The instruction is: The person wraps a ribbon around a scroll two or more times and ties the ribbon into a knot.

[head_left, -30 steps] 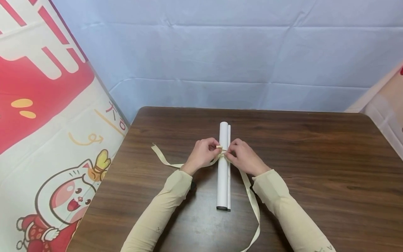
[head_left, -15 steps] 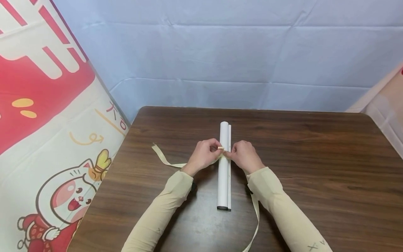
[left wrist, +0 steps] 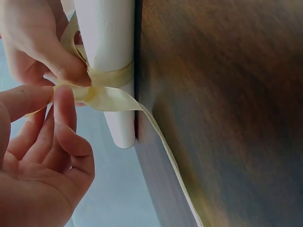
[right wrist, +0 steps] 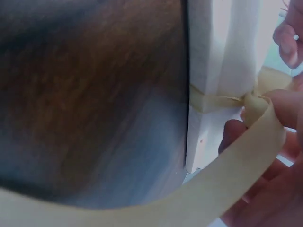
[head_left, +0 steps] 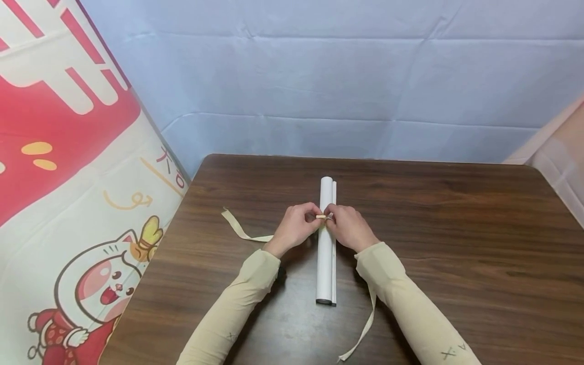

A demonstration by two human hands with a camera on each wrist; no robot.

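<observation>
A white roll (head_left: 324,274) with a dark end lies lengthwise on the table, a thin white strip along its right side. Cream ribbon (left wrist: 111,98) goes round its middle, and folds gather at the crossing. My left hand (head_left: 294,225) pinches a small fold of ribbon between thumb and forefinger, just over the roll. Right against it, my right hand (head_left: 352,228) pinches the ribbon at the crossing, thumb pressed on it in the right wrist view. One ribbon tail runs left across the table; the other hangs below the right wrist. My fingers partly hide the crossing.
The brown wooden table (head_left: 456,228) spreads out on both sides of the roll. Behind it hangs a pale blue cloth (head_left: 319,91). A printed cartoon sheet (head_left: 91,243) stands along the left side.
My right hand has shifted left, closer to the left hand. The right ribbon tail has been drawn up, so its end now shows near the front. The left hand stays nearly in place.
</observation>
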